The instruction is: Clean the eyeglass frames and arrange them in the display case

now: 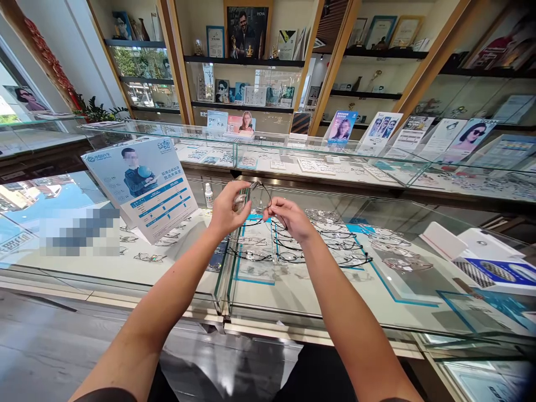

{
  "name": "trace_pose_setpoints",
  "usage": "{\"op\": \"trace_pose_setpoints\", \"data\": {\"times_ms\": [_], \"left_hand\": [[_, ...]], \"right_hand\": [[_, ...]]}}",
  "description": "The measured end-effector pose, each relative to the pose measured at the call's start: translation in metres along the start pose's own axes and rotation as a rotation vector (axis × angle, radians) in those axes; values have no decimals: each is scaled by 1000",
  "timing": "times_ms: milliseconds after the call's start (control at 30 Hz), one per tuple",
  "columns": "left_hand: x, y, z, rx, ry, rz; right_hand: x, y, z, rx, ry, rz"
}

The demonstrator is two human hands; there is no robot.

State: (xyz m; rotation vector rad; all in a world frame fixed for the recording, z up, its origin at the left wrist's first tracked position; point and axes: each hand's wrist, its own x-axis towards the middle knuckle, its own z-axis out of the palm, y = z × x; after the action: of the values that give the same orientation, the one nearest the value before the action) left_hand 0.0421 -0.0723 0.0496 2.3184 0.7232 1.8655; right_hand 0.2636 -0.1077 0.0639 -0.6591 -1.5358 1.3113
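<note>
A pair of thin dark-framed eyeglasses (262,192) is held up over the glass display counter, between my two hands. My left hand (228,209) curves around their left side, thumb and fingers bent; something pale or clear shows inside its grip, too small to name. My right hand (291,218) pinches the frame at its right side, fingertips pressed together, and a dark temple arm hangs below them. Beneath my hands, several more eyeglasses (322,245) lie in rows in the counter. A small white spray bottle (209,196) stands upright just left of my left hand.
A tall printed card (144,184) leans on the counter at left. An open white and blue box (494,262) sits at right. Glass edges of the counter (226,290) run in front of me. A second glass case (268,151) and shelves (247,105) stand behind.
</note>
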Motion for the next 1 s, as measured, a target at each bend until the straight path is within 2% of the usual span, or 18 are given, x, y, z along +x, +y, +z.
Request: {"op": "trace_pose_setpoints", "data": {"times_ms": [100, 267, 700, 833, 1000], "left_hand": [[-1, -8, -1, 23, -81, 55], [-3, -13, -2, 16, -143, 14], [0, 10, -8, 13, -225, -46], [2, 18, -9, -29, -163, -74], [31, 39, -18, -52, 17, -63]], "right_hand": [[-2, -5, -8, -116, -78, -5], [-5, -10, -11, -192, -168, 18], [-12, -19, -21, -228, -129, 30], [-16, -29, -22, -283, -76, -45], [-18, -70, -24, -399, 65, -310]]}}
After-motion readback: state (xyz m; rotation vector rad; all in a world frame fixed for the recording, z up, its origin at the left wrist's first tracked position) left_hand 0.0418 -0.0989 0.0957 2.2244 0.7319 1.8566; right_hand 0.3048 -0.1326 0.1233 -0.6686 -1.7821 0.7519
